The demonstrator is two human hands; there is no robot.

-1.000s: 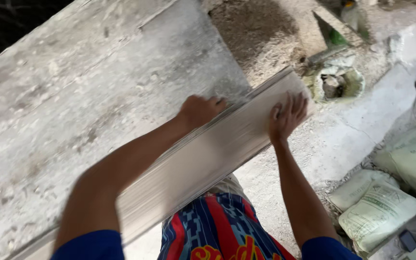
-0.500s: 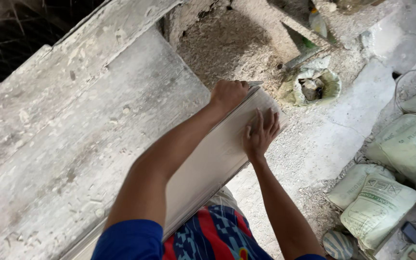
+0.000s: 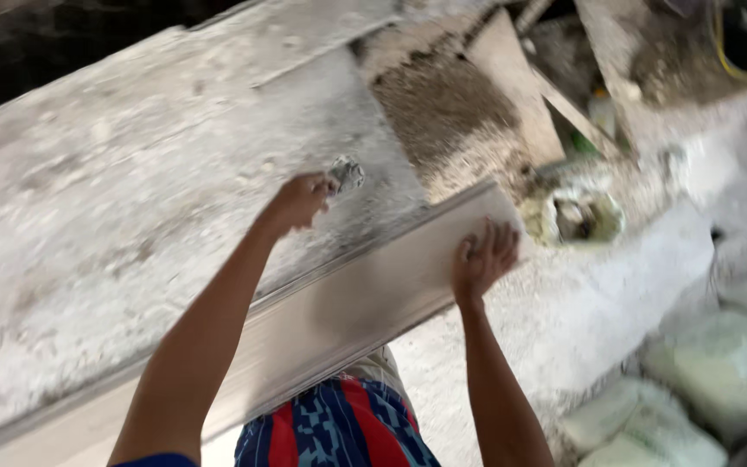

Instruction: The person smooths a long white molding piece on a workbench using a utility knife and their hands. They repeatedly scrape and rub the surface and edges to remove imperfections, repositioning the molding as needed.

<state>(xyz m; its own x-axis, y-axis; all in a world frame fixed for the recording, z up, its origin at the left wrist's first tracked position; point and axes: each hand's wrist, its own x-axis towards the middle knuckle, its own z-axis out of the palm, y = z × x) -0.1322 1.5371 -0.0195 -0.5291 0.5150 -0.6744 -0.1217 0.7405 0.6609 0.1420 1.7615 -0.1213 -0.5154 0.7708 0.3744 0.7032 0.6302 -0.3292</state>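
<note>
The left hand (image 3: 297,201) is raised at the end of an outstretched arm, its grip closed around a small grey lump (image 3: 347,172), which it holds at or just above the rough grey slab (image 3: 131,216); whether the lump touches the slab cannot be told; the right hand (image 3: 484,259) reaches forward with the arm nearly straight, palm down and fingers spread, its grip open and pressing flat on the upper end of the pale long tile (image 3: 347,311); the tile lies against the near edge of the slab, its long axis running from lower left to upper right, the far end pointing toward a dirty bucket (image 3: 577,216) on the ground; its lower left end is cut off by the frame edge; the whole view is blurred, so the lump's material is hard to make out; pale sacks (image 3: 719,363) lie at the right, partly out of frame.
</note>
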